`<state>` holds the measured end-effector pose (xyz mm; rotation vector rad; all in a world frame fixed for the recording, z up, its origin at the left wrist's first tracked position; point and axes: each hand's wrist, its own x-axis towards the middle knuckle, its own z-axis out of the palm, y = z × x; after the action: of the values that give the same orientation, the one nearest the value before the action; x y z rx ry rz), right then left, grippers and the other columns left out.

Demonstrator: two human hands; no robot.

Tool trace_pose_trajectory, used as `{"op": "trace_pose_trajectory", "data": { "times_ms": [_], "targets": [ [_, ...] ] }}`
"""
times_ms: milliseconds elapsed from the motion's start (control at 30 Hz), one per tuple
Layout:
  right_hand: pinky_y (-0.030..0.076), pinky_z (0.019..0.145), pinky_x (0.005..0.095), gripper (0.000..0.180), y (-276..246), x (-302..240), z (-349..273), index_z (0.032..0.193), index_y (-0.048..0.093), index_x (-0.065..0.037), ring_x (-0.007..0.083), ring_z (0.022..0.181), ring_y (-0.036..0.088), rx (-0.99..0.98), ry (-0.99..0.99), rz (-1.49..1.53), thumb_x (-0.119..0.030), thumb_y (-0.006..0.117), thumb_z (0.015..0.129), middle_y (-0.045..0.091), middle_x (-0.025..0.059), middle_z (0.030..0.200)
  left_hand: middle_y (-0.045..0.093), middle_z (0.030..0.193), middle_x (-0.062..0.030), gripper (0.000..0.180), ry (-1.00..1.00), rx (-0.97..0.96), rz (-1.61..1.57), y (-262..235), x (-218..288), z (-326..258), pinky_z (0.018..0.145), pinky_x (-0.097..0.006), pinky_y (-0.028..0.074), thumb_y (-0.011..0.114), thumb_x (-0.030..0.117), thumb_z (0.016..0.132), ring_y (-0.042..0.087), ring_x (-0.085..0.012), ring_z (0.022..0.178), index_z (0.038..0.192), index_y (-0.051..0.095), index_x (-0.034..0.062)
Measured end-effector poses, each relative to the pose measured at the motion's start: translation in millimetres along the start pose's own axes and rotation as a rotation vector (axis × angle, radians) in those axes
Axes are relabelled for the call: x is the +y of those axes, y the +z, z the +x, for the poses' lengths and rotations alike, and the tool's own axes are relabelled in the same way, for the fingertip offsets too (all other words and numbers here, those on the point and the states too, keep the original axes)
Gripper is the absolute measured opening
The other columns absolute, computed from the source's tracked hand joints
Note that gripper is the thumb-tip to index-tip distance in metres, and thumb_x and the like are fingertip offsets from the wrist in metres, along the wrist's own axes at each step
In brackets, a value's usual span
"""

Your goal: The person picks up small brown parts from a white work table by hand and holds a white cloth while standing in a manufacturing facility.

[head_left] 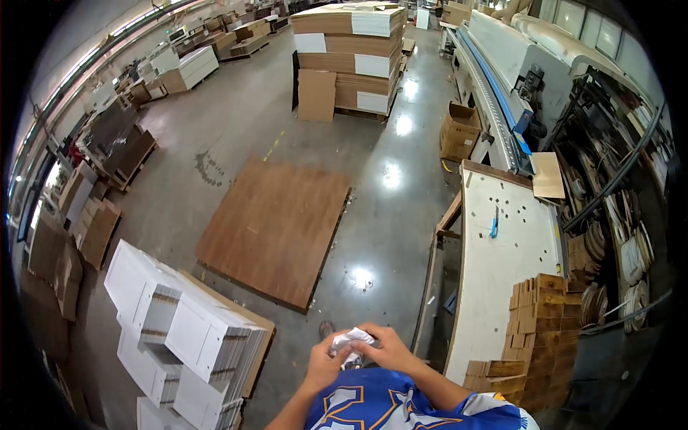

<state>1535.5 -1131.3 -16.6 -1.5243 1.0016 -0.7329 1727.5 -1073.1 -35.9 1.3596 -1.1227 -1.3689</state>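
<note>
Close in front of my blue and white shirt, both hands meet around a small crumpled white, slightly shiny thing (351,337), perhaps a wrapper or a piece of film; its exact kind does not show. My left hand (324,364) grips its left side with bent fingers. From the right, my right hand (387,347) pinches it between thumb and fingers. Below the hands a shoe (327,330) shows on the grey floor. Part of the crumpled thing is hidden by my fingers.
A brown board (276,229) lies on the floor ahead. White panels (204,337) are stacked at left. A worktable (494,272) at right bears a blue-handled tool (494,223) and wooden blocks (548,322). Farther off stand a tall board stack (344,57), a cardboard box (459,132) and a long machine (494,79).
</note>
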Motion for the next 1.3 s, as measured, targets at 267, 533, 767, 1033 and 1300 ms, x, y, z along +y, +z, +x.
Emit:
{"op": "trace_pose_trajectory", "data": {
  "times_ms": [267,533,767,1033,1300],
  "targets": [
    [0.054,0.075,0.0288,0.023,-45.9,37.6,92.3,0.113,0.074,0.002,0.0093,0.083,0.065,0.278,0.118,0.121,-0.016,0.074,0.098,0.076,0.0078,0.091,0.072,0.103,-0.0045,0.02,0.119,-0.058,-0.138,5.6,-13.1,158.2,0.079,-0.026,0.052,0.067,0.008,0.101,0.064,-0.0091,0.092,0.118,0.074,-0.0004],
    [0.055,0.081,0.026,0.02,-133.7,19.5,223.3,0.117,0.073,-0.001,0.0099,0.09,0.069,0.484,0.121,0.225,-0.003,0.069,0.097,0.075,0.0035,0.101,0.075,0.098,-0.0074,0.027,0.172,-0.374,-0.167,13.3,41.9,348.4,0.076,-0.028,0.055,0.065,-0.001,0.095,0.069,-0.0141,0.083,0.119,0.076,0.0011],
    [0.057,0.088,0.031,0.028,-217.3,1.0,303.0,0.122,0.068,0.001,0.0164,0.095,0.072,0.721,0.022,0.083,0.0,0.068,0.093,0.075,0.0116,0.105,0.075,0.114,-0.0131,0.031,0.267,-0.772,-0.197,34.3,89.8,494.1,0.096,-0.036,0.052,0.07,0.024,0.102,0.068,-0.0207,0.108,0.118,0.076,-0.0014],
    [0.054,0.099,0.0353,0.044,-297.0,8.3,357.1,0.127,0.067,0.001,0.0218,0.109,0.07,0.257,0.27,0.263,-0.011,0.083,0.088,0.073,0.0126,0.122,0.073,0.13,-0.013,0.035,0.183,-0.464,-0.032,70.2,100.6,617.4,0.106,-0.034,0.049,0.067,0.021,0.104,0.065,-0.0187,0.119,0.134,0.07,0.003],
    [0.054,0.078,0.032,0.025,-416.9,-42.0,492.6,0.113,0.077,-0.003,0.0125,0.085,0.064,-0.667,-0.612,0.623,-0.022,0.076,0.098,0.073,0.0085,0.108,0.076,0.117,-0.0113,0.03,0.055,-0.177,0.248,114.7,116.9,764.6,0.096,-0.031,0.051,0.067,0.023,0.104,0.068,-0.0167,0.107,0.126,0.073,0.0039]
  ]
}}
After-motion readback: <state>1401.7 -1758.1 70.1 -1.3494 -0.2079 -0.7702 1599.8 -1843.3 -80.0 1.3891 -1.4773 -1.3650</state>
